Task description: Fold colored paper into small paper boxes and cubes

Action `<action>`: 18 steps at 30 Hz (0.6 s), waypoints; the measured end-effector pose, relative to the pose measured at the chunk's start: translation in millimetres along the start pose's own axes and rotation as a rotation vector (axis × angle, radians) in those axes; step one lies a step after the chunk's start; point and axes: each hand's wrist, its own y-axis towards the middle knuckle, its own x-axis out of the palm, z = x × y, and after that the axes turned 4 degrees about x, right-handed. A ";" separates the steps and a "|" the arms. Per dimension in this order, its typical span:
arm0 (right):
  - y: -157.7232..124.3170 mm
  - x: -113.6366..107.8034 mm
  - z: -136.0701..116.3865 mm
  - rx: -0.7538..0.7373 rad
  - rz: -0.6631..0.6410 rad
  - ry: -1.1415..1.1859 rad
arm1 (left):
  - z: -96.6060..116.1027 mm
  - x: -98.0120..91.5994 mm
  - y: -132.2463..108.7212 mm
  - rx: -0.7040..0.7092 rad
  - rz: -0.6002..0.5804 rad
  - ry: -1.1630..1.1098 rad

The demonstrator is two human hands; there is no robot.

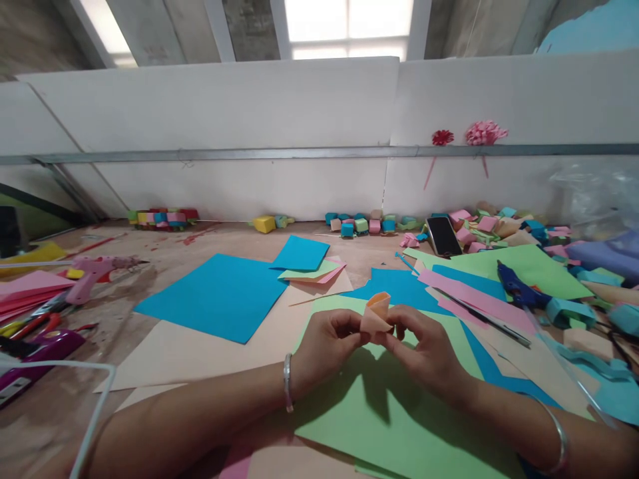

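Between my two hands is a small folded piece of peach paper (375, 315), held up with its top edge gaping open. My left hand (329, 339) pinches its left side between thumb and fingers. On the other side, the thumb and fingers of my right hand (424, 342) grip its right lower edge. Both hands are just above a light green paper sheet (379, 406), and their shadows fall on it. The fingertips partly cover the lower part of the folded paper.
Blue sheets (219, 293) and peach sheets lie left. A pink glue gun (94, 276) and a purple stapler (47, 356) are farther left. At right lie scissors (484, 319), a blue glue gun (522, 283), a phone (444, 236) and several folded paper pieces. A white wall panel (224, 106) stands behind.
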 end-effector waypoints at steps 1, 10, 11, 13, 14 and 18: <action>-0.1 -0.4 1.3 -0.020 -0.008 -0.005 | 0.8 -1.2 0.1 0.029 -0.009 0.036; 4.6 -4.3 17.8 -0.227 -0.025 -0.243 | 28.5 -18.0 0.1 0.368 -0.003 0.166; 4.8 -4.4 18.9 -0.235 -0.029 -0.260 | 30.2 -18.4 0.7 0.352 -0.004 0.191; 5.0 -5.0 20.7 -0.252 -0.025 -0.293 | 31.1 -18.5 2.1 0.327 -0.006 0.222; 5.1 -5.4 21.5 -0.260 -0.020 -0.309 | 30.7 -18.6 2.9 0.324 -0.005 0.230; 5.8 -7.2 23.8 -0.279 -0.041 -0.353 | 26.5 -20.3 5.5 0.354 0.029 0.290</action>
